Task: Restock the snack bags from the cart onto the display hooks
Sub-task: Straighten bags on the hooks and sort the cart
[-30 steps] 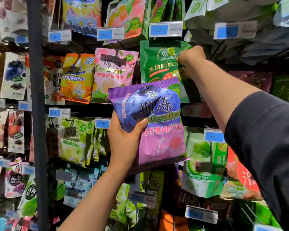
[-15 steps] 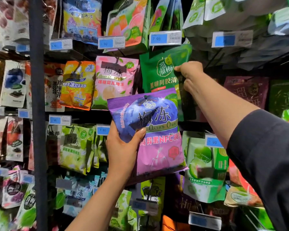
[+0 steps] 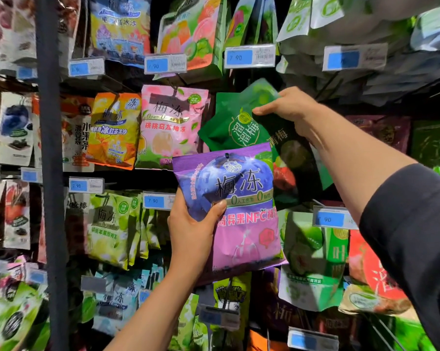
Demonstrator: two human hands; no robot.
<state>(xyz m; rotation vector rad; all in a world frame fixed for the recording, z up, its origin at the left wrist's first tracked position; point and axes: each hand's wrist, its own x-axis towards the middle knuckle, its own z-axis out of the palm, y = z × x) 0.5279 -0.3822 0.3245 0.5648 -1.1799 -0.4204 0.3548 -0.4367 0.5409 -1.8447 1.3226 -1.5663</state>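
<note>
Purple bag (image 3: 235, 214): held upright in front of the display, below the green bags, its punched hang hole at the top centre; not on a hook.
Left hand (image 3: 192, 233): grip clenched round the purple bag's lower left side, thumb across the front.
Green bags (image 3: 235, 122): hanging stock in the middle row, tilted and bunched to one side.
Right hand (image 3: 288, 107): grip pinching the top of the green bags, fingers curled over their upper edge; the hook itself is hidden behind hand and packs.
Step in hand: judged to be clearing or lifting the green bags so that a hook is free for the purple bag.
Pink bag (image 3: 172, 127): hangs just left of the green bags.
Price tags (image 3: 249, 57): clipped along the hook ends above each row.
Risk: the one-handed pinch on several slick packs could slip, dropping them; the purple bag's small hole could miss an unseen hook tip; it could land on a hook of a different flavour.
</note>
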